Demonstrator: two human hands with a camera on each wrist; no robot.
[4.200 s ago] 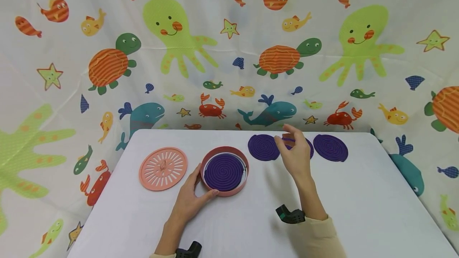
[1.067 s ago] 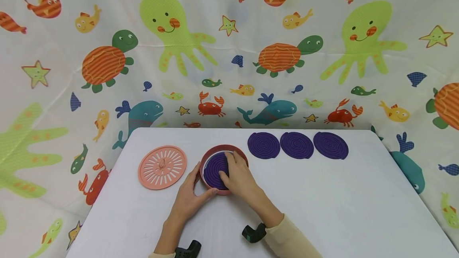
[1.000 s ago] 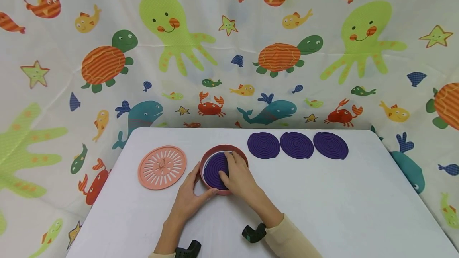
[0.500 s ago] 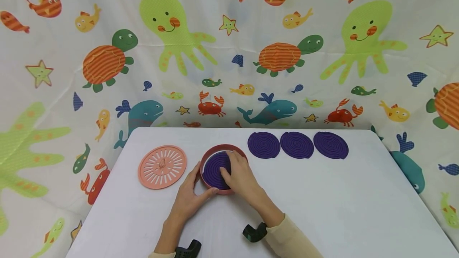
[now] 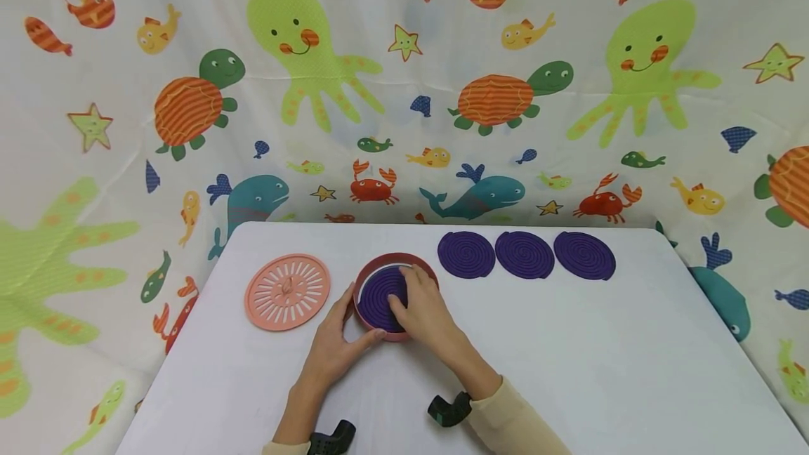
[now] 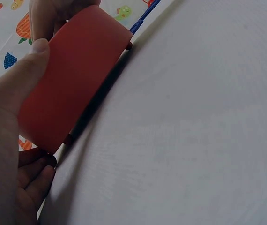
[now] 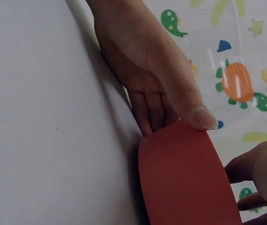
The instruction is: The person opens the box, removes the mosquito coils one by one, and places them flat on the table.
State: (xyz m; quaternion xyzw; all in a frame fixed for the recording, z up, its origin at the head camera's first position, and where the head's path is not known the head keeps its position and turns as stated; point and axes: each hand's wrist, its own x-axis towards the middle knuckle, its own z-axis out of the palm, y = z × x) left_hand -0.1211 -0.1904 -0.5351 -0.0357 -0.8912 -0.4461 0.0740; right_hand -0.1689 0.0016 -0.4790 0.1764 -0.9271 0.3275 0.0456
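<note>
A round pinkish-red mosquito coil holder (image 5: 363,325) stands on the table, with a dark purple mosquito coil (image 5: 376,300) inside it. My left hand (image 5: 335,350) grips the holder's outer wall at the left, thumb at the near side and fingers round the far left. From the right, my right hand (image 5: 430,311) reaches over the rim and holds the coil with thumb and fingers; the fingertips partly hide the coil's right side. Both wrist views show the holder's red wall (image 6: 72,79) side-on, and its inside is hidden there.
A salmon slotted lid (image 5: 287,292) with a small centre knob lies left of the holder. Three more purple mosquito coils, left (image 5: 466,255), middle (image 5: 524,255) and right (image 5: 584,255), lie in a row at the table's back edge. A curtain with sea animals (image 5: 493,100) hangs behind.
My right hand has come from above the row of coils to the holder and onto the coil inside. In the last second it shifted slightly right. The left hand keeps its grip.
</note>
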